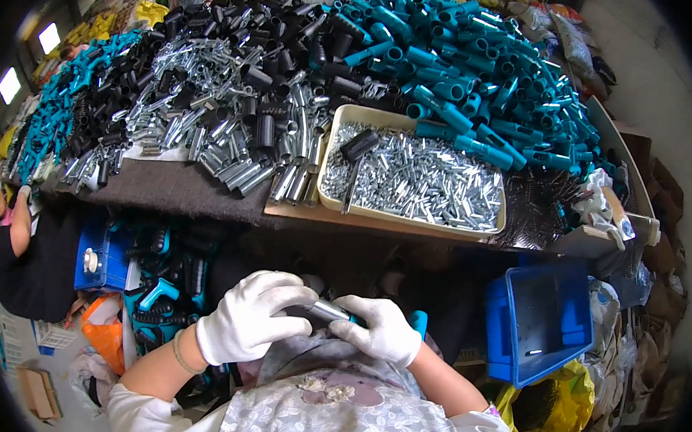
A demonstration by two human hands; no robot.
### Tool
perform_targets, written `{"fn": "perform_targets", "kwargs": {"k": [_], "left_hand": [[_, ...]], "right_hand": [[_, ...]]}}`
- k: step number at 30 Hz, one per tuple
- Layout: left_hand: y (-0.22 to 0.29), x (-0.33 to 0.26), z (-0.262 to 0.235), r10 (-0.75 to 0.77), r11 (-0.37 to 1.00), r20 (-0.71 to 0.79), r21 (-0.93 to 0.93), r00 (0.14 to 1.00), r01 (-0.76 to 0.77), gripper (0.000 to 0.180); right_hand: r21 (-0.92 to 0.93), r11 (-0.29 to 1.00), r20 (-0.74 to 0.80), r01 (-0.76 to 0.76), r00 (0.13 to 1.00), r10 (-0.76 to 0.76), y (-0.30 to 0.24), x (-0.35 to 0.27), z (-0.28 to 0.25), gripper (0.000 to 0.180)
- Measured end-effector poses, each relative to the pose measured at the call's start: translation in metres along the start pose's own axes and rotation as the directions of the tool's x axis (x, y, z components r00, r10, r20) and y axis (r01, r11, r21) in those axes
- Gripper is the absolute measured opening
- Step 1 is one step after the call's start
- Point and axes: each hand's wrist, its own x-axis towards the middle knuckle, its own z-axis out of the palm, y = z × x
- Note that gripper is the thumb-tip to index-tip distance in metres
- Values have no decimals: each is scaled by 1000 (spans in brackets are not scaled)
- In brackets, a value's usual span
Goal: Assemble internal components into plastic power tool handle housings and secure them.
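Note:
In front of my lap, both gloved hands hold one piece between them. My right hand (380, 329) is closed around a teal plastic part (418, 322), whose end sticks out beyond the glove. From its left side a shiny silver metal tube (328, 309) reaches across to my left hand (252, 315). The fingers and thumb of my left hand are closed about the tube's far end, which looks darker there. Most of the teal part is hidden under my right glove, so how it meets the tube cannot be made out.
The bench ahead bears a cream tray (410, 223) of small metal pieces, silver tubes (234, 156), black sleeves (265, 130) and a teal tube heap (484, 73). A blue bin (500, 327) stands right; finished-looking black-and-teal handles (160, 293) lie left. Other people sit along the bench.

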Motion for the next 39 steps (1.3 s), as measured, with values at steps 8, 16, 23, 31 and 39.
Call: {"fn": "perform_targets", "kwargs": {"k": [8, 16, 23, 31, 39], "left_hand": [[-1, -8, 1, -52, 994, 6, -92, 999, 52, 19], [4, -6, 5, -441, 828, 146, -316, 886, 464, 15], [-5, -6, -2, -603, 516, 306, -554, 737, 653, 21], [5, -13, 8, -528, 797, 27, -329, 849, 506, 20], [-4, -11, 29, -374, 694, -56, -679, 926, 239, 74]], "right_hand": [[-35, 999, 45, 33, 998, -32, -5, -1, 0, 40], [-84, 995, 35, 54, 998, -52, -12, 3, -4, 39], [-181, 981, -13, 67, 997, -70, -11, 2, -1, 40], [-145, 986, -20, 79, 996, -82, -10, -1, 0, 40], [719, 645, -259, 260, 961, -99, -21, 4, -8, 48]]}}
